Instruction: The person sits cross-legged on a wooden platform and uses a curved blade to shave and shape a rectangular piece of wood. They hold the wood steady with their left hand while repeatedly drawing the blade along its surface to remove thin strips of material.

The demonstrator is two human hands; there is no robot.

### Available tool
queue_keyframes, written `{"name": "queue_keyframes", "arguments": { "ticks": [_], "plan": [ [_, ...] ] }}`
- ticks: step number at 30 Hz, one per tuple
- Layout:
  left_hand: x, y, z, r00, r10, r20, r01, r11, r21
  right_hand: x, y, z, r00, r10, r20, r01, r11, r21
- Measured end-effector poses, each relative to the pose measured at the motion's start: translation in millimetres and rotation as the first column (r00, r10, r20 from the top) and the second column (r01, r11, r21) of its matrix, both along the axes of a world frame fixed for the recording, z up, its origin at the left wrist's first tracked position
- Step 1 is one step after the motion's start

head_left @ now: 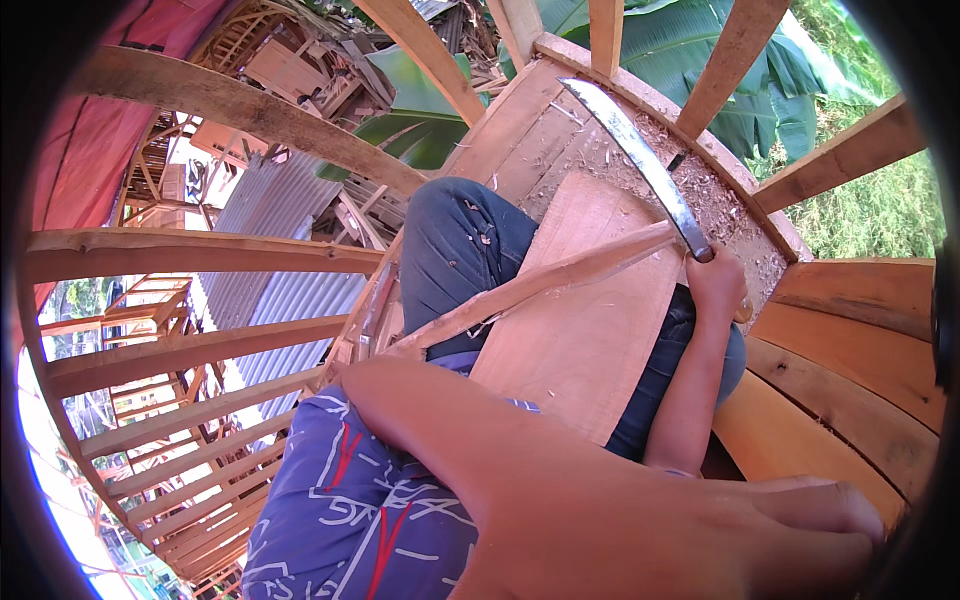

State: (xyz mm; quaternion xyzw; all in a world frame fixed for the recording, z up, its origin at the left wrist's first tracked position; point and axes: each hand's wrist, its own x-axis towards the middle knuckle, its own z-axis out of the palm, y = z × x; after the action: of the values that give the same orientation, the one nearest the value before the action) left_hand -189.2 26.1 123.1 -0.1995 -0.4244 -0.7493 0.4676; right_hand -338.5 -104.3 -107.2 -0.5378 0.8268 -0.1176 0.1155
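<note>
My right hand (716, 285) is closed round the handle of a machete (640, 150). Its long, slightly curved steel blade points up and to the left, over the shaving-strewn floor. My left arm crosses in front of me, and my left hand (740, 530) looms large near the lower right, back toward view. Its fingers reach to the right, a little bent, with nothing visible in them. A wide wooden board (590, 330) lies across my folded legs. Resting slantwise over it is a roughly shaped wooden stick (540, 285), its far end beside the machete's lower blade.
Wood shavings (690, 180) litter the plank floor (520, 150) ahead. A curved railing of wooden slats (210, 345) rings my left and front. Planks (850, 360) stand at the right. Beyond are corrugated sheets (270, 220), scrap timber and large green leaves (660, 65).
</note>
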Motion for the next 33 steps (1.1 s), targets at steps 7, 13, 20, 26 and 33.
{"name": "queue_keyframes", "arguments": {
  "ticks": [7,13,20,26,33],
  "plan": [
    [-1,0,-4,1.0,0.013,0.009,-0.013,1.0,0.006,5,-3,-4,1.0,0.011,0.0,-0.011,1.0,-0.006],
    [1,-7,-10,1.0,-0.011,-0.014,0.011,1.0,0.011,2,-4,-2,1.0,0.019,-0.008,-0.019,0.999,0.039],
    [5,-4,-13,0.999,-0.019,-0.028,0.02,1.0,0.006,5,-3,-6,0.999,0.029,0.028,-0.029,0.999,0.027],
    [3,-4,-14,0.998,-0.044,-0.036,0.044,0.999,-0.002,4,-3,-3,1.0,0.026,0.011,-0.026,0.999,0.044],
    [-1,-6,-15,0.998,-0.06,-0.034,0.06,0.998,0.003,4,-4,-2,1.0,0.03,0.002,-0.03,0.998,0.056]
  ]
}}
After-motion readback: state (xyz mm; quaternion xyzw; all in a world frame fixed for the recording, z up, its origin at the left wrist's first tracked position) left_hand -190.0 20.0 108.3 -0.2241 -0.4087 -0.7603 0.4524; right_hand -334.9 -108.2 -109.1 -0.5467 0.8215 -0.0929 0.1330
